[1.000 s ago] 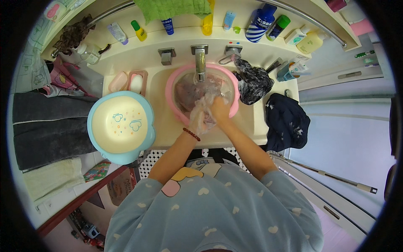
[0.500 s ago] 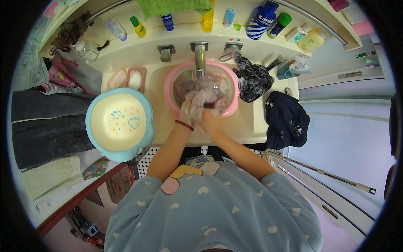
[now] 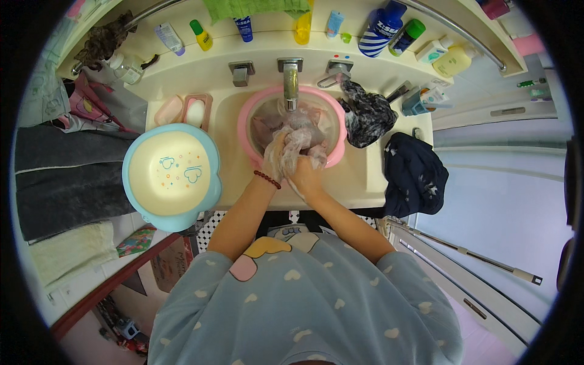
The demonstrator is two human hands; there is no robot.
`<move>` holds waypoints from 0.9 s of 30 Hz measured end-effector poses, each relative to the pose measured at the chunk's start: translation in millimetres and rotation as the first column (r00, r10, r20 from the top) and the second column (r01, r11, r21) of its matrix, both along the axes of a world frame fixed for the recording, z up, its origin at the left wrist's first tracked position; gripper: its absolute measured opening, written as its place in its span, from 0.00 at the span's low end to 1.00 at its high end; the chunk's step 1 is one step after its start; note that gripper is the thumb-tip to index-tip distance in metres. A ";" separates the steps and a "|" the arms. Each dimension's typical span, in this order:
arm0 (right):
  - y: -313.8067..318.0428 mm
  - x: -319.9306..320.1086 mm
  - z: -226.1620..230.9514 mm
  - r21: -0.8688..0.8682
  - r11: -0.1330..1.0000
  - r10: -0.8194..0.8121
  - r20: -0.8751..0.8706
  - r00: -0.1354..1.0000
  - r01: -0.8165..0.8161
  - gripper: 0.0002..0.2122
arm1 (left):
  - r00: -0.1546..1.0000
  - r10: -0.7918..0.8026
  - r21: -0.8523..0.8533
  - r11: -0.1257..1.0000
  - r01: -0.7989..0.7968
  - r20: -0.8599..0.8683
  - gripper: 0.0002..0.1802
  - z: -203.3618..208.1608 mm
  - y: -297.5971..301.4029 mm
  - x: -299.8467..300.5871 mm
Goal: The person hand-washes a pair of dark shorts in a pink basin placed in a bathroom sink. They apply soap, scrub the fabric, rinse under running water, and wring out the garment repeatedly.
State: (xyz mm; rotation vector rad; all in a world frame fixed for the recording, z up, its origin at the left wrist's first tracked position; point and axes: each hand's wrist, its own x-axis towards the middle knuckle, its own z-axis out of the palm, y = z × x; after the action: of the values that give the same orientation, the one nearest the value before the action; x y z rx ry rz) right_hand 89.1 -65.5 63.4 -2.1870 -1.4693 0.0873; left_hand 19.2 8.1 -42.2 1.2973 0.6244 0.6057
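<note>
A pink basin (image 3: 244, 131) stands in the sink under the faucet (image 3: 291, 85). It holds sudsy water and a wet, pale pinkish cloth (image 3: 301, 139), part of it bunched up at the basin's near rim. My left hand (image 3: 275, 152), a dark red bead bracelet at its wrist, is closed on the bunched cloth. Beside it my right hand (image 3: 306, 175) is closed on the same cloth, the two hands pressed close together. Foam covers much of both hands, and the fingertips are partly hidden in the folds.
A blue-rimmed basin (image 3: 214, 173) sits at the counter's left, near a soap dish (image 3: 205, 103). To the right lie a foamy black cloth (image 3: 368, 115) and a dark navy garment (image 3: 413, 173). Bottles and tubes, including a blue striped bottle (image 3: 380, 33), line the back ledge.
Both hands stay at the near rim of the pink basin with the bunched cloth. They were smeared by motion before and now look sharper.
</note>
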 end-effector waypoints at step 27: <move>-29.6 88.4 -70.2 0.032 0.998 0.036 -0.997 -0.066 0.062 0.15 | 0.891 0.327 -0.767 0.641 0.037 0.316 0.16 87.8 6.1 -7.6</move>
State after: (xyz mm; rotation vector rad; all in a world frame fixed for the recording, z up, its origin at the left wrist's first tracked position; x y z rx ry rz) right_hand 177.5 -95.1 -6.9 -1.2132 -0.4168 1.3672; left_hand 11.5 14.2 45.6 0.2809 0.5239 0.6388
